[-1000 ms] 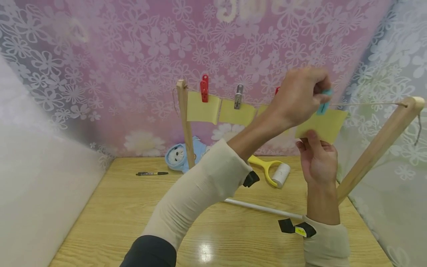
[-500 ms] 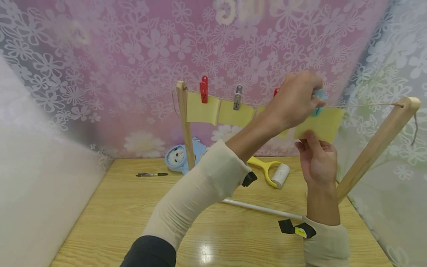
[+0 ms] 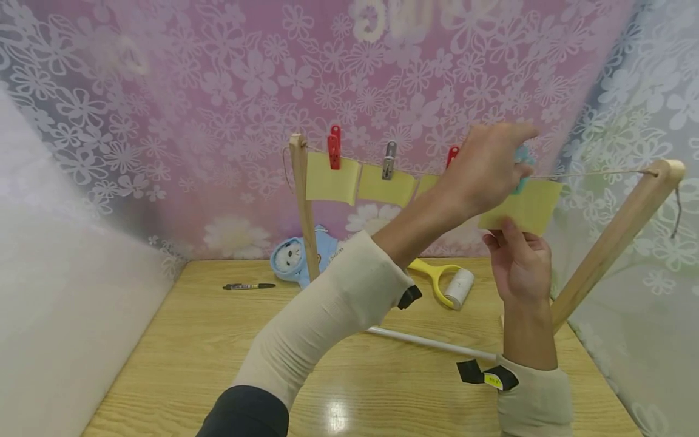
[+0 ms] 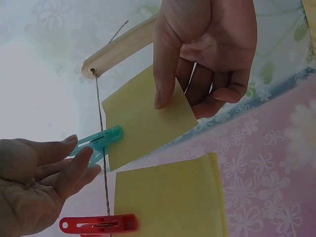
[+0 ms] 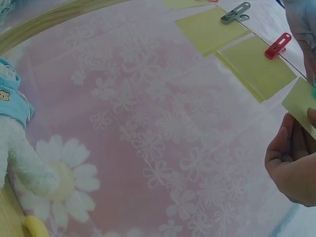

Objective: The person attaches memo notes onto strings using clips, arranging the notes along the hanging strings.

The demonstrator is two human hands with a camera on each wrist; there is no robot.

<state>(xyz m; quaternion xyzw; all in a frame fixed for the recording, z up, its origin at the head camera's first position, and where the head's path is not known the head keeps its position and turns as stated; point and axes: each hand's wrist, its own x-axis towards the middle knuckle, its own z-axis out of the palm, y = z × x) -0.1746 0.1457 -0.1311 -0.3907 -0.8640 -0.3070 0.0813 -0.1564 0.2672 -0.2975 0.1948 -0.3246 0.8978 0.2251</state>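
A teal clothespin [image 4: 101,140] bites the top edge of a yellow paper note [image 4: 143,118] on a thin string [image 4: 105,185]. My left hand [image 3: 480,167] is at the clothespin's handles, its thumb and index finger straightened and spread around them. Those handles stand apart in the left wrist view. From below, my right hand [image 3: 519,267] pinches the lower edge of the same note between thumb and fingers. To the left, more yellow notes hang from the string under a red clothespin [image 3: 335,147], a grey clothespin [image 3: 389,160] and another red clothespin [image 4: 98,224].
Wooden posts stand at left [image 3: 303,206] and right [image 3: 617,243], holding the string. A white rod [image 3: 431,343] runs low between them. Behind lie a plush toy [image 3: 289,255] in a blue hoodie, a yellow lint roller [image 3: 459,288] and a pen [image 3: 248,286] on the table [image 3: 180,364].
My left hand's index finger has straightened away from the teal clothespin, loosening its pinch. The clothespin and note have shifted slightly left and down. My right hand keeps its hold on the note.
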